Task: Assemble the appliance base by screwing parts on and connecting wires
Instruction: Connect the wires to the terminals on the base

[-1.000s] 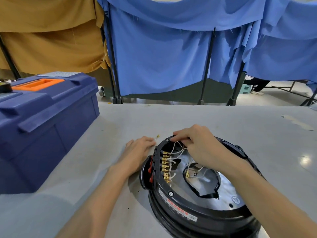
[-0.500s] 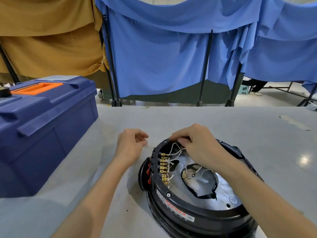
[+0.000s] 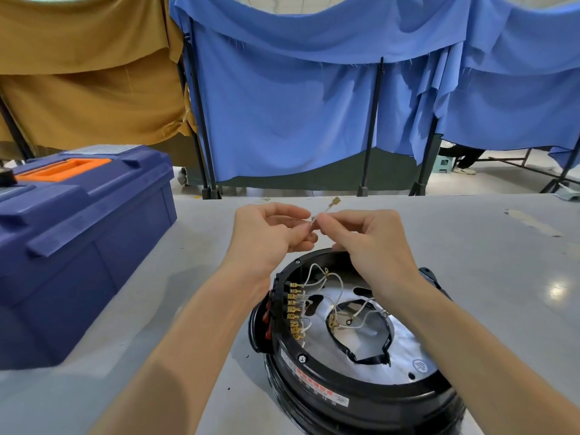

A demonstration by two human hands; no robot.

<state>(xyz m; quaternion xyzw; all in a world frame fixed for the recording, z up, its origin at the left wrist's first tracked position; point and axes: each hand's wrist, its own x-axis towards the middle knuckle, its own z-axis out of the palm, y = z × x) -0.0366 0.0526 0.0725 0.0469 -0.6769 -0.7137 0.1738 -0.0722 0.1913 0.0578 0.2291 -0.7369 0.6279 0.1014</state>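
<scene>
Between the fingertips (image 3: 317, 219), over the base (image 3: 314, 376), left hand (image 3: 266, 237) and right hand (image 3: 373, 246) pinch a short wire (image 3: 324, 210) (brass clip (image 3: 336, 201) beyond them); the left's hold seems slight. Grip nearer the clip, then push on squarely.

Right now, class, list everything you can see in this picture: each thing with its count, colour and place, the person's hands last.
appliance base: one, black with silver plate, near right of table
brass terminals: one row, gold, base's left inner edge
white wires: several, white, inside base
short wire: one, pale with brass tip, held above table
toolbox: one, blue with orange handle, left of table
table: one, grey, underneath
curtains: blue centre and right, tan left, behind
left hand: grip pinches short wire
right hand: grip pinches short wire
</scene>
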